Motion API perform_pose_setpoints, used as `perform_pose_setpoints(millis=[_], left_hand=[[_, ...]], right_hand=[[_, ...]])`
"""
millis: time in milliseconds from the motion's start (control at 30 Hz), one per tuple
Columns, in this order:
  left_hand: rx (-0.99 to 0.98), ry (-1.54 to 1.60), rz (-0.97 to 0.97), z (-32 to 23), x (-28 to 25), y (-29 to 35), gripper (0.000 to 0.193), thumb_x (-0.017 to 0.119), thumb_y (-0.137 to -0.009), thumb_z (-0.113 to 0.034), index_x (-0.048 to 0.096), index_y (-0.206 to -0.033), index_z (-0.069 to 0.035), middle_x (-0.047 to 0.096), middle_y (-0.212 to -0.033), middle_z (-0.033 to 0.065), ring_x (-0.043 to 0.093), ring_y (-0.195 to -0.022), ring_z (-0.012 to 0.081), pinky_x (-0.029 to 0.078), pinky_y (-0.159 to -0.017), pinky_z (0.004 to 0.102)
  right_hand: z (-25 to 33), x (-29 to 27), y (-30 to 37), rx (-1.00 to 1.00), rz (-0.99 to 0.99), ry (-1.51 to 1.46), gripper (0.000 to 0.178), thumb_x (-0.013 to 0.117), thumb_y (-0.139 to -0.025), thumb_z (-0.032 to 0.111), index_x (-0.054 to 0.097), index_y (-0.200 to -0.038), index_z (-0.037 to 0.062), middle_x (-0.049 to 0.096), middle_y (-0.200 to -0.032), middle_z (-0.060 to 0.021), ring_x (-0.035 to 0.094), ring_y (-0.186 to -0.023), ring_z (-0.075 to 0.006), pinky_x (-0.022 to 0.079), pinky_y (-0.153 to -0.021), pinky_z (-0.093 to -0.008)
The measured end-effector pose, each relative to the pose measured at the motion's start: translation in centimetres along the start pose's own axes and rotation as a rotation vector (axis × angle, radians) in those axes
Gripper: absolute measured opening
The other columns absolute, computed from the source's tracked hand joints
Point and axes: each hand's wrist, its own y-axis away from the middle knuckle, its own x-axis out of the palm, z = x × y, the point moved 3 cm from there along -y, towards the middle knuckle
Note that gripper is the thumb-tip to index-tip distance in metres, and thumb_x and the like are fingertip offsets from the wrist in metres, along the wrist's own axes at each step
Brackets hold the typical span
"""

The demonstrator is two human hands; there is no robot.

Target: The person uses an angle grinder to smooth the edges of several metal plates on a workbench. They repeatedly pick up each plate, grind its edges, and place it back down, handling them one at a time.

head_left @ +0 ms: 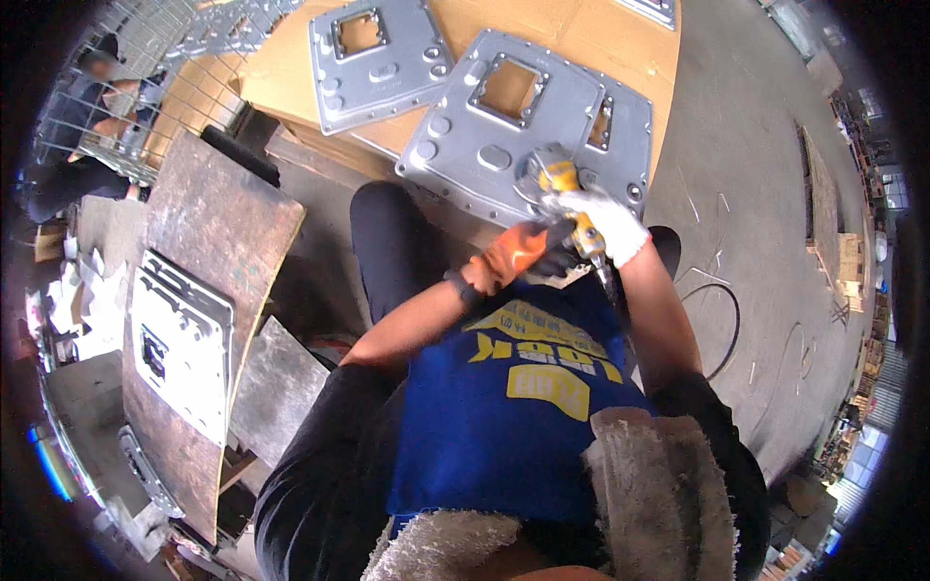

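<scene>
My right hand, in a white glove, is wrapped around a yellow angle grinder. The tool's head lies over the near edge of a grey cast metal cover plate and looks smeared by motion. From the left, my left hand, in an orange and black glove, closes on the grinder's lower body; its fingertips are partly hidden. The plate has a square window, round bosses and small holes along its rim. It overlaps a second grey plate on its right. A dark hose runs from the grinder toward me.
Another grey cover plate lies on the cardboard-topped stack. At left, a bright metal plate rests on a worn board. A wire cage stands behind, near another person. A black cable curls on the floor.
</scene>
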Motion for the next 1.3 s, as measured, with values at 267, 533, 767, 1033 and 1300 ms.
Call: perform_pose_setpoints(millis=[267,533,767,1033,1300], left_hand=[[0.175,-0.19,-0.397,-5.6,-4.0,-2.4,0.04,0.071,-0.086,-0.02,0.061,-0.116,0.004,0.069,-0.108,0.0114,0.065,-0.098,0.0174,0.051,-0.087,0.0296],[0.046,-1.504,-0.226,-7.4,-9.8,-13.8,0.058,0.072,-0.068,-0.045,0.063,-0.109,-0.005,0.07,-0.095,0.0146,0.066,-0.093,0.0353,0.052,-0.082,0.0403],[-0.368,-1.413,-0.238,-3.6,-12.2,-18.2,0.055,0.067,-0.07,-0.052,0.068,-0.103,-0.008,0.071,-0.097,0.0136,0.066,-0.098,0.0333,0.049,-0.088,0.0398],[-0.299,-1.336,-0.539,-15.3,-12.7,-6.5,0.045,0.063,-0.073,-0.048,0.073,-0.099,-0.013,0.07,-0.091,0.0157,0.067,-0.09,0.0351,0.052,-0.081,0.0417],[-0.288,-1.213,-0.988,-21.3,-18.4,21.1,0.053,0.066,-0.074,-0.057,0.072,-0.096,-0.009,0.071,-0.087,0.0153,0.069,-0.084,0.0329,0.053,-0.079,0.04]], right_hand=[[-1.6,-8.1,2.6,-0.271,-0.12,-0.422,0.04,0.067,-0.084,0.014,0.057,-0.119,-0.0016,0.068,-0.102,-0.0118,0.067,-0.086,-0.0222,0.056,-0.075,-0.0331],[-5.5,-13.6,0.5,-0.492,-0.173,-0.932,0.043,0.063,-0.087,0.021,0.054,-0.123,0.0004,0.066,-0.104,-0.0102,0.066,-0.084,-0.0216,0.056,-0.074,-0.0321],[-5.1,-14.9,-0.7,-0.497,-0.281,-0.863,0.037,0.071,-0.082,0.025,0.061,-0.111,0.005,0.066,-0.088,-0.0045,0.064,-0.068,-0.0154,0.053,-0.058,-0.0287],[-5.4,-14.8,-0.6,-0.473,-0.318,-0.726,0.032,0.066,-0.087,0.027,0.062,-0.111,0.0059,0.066,-0.085,-0.0042,0.062,-0.065,-0.0145,0.05,-0.053,-0.0263],[-7.6,-16.8,-2.9,-0.45,-0.378,-0.463,0.032,0.063,-0.09,0.033,0.059,-0.114,0.011,0.062,-0.093,-0.0015,0.059,-0.076,-0.0164,0.05,-0.064,-0.0327]])
